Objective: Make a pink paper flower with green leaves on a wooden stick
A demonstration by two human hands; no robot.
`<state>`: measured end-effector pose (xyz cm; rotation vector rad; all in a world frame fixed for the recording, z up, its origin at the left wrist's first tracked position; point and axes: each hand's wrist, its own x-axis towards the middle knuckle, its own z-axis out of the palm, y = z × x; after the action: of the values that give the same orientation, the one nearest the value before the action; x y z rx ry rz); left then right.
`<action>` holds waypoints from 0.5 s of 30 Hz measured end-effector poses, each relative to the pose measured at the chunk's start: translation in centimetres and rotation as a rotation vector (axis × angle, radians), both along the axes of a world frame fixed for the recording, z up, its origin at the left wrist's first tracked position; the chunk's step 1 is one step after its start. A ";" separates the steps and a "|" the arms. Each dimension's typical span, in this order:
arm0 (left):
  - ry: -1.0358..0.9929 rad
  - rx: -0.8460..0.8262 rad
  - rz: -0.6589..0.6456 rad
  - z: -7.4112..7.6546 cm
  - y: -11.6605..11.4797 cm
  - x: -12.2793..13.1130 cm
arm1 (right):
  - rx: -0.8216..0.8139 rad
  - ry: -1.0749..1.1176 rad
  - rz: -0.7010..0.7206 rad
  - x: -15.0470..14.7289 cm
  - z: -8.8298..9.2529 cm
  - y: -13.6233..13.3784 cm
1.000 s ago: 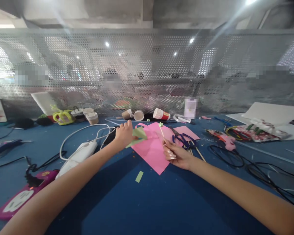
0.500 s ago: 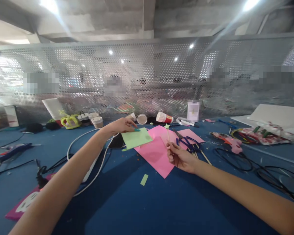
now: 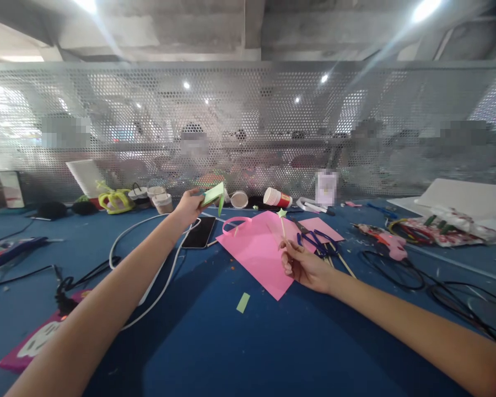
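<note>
Where blue table [image 3: 273, 342] meets perforated screen [image 3: 248, 121], our left hand [image 3: 188, 207] grips green paper [image 3: 213, 196], right hand [image 3: 306, 267] pinching a star stick [image 3: 282, 223].

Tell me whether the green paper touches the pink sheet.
Apart. Head view: left hand holds the green paper raised, blue table showing between it and the pink sheet.

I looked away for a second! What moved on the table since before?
The left hand lifted the green paper off the pink paper, up and away toward the paper cups. The right hand kept holding the star-topped stick over the pink paper. The scissors and phone stayed where they lay.
</note>
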<state>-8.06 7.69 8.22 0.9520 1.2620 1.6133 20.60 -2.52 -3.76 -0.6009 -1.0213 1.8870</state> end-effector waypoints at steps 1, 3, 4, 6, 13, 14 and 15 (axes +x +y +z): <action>-0.009 -0.005 -0.035 0.0 -0.2 0.3 | 0.006 -0.004 0.003 0.0 0.0 0.0; -0.006 -0.009 -0.126 -0.1 -0.7 1.2 | 0.008 -0.004 0.003 0.0 -0.1 0.0; 0.003 -0.004 -0.176 -0.2 -1.1 1.8 | 0.006 -0.003 0.003 -0.1 -0.2 0.1; 0.030 0.018 -0.281 -0.5 -1.7 2.8 | -0.005 -0.004 0.005 -0.1 -0.3 0.2; 1.255 0.323 -0.387 -3.7 -1.5 2.7 | -0.030 -0.009 -0.008 -0.1 -0.1 0.0; 1.417 0.389 -0.247 -4.3 -1.3 2.3 | -0.036 -0.009 -0.007 -0.1 0.0 -0.1; 1.554 0.446 -0.183 -5.0 -1.0 1.9 | -0.040 -0.008 -0.004 -0.1 0.1 -0.1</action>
<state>-6.13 6.67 3.27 2.7710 1.6026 0.8122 20.50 -2.65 -3.69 -0.6336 -0.9888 1.9066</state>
